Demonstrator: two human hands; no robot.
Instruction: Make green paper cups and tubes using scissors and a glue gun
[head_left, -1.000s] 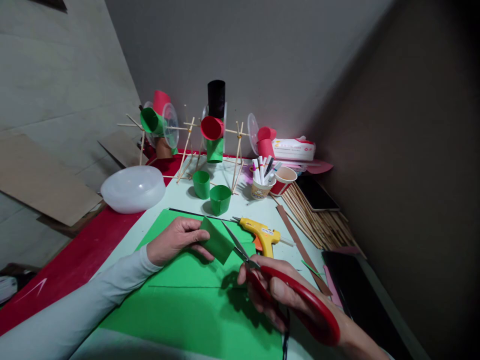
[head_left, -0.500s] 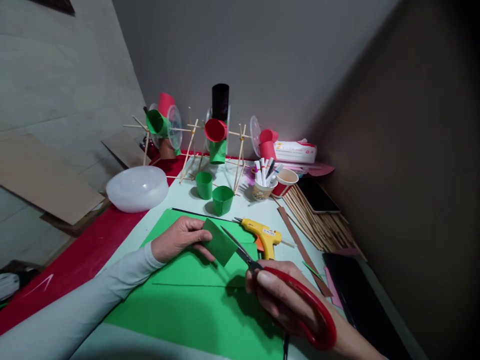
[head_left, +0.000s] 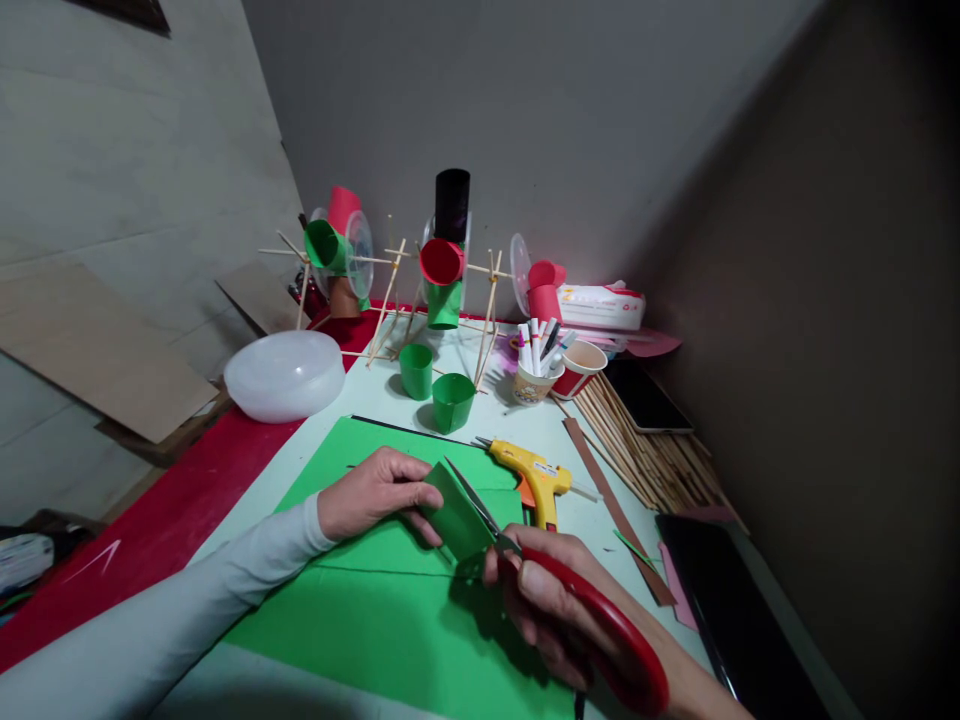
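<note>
1. While my left hand (head_left: 381,495) pinches the green paper piece (head_left: 461,515) by its left edge, thumb on top, fingers below, the rest sticks out toward the right, raised over the green sheet (head_left: 360,630).
2. Right hand (head_left: 551,590) is curled closed around the red-handled scissors (head_left: 600,602); blades lie nearly together along the piece's right edge. Can't tell whether they're biting paper or just running beside it.
3. Done, by my read: two green cups (head_left: 416,372) stand upright near each other on the bench (head_left: 499,415), just past the sheet.
4. Also built: a middle wheel (head_left: 442,262) of black, red and green tubes on a stick stand, plus a similar left wheel (head_left: 326,245). Right wheel (head_left: 544,300) shows red tubes and one clear disc; can't judge how complete.
5. Left: the piece in hand is loose and fairly flat, no join visible, so I'd call it cutting stage, trimming unfinished.
6. Yellow glue gun (head_left: 534,470) lies just beyond the scissors, untouched; no glue visible on the piece.
</note>
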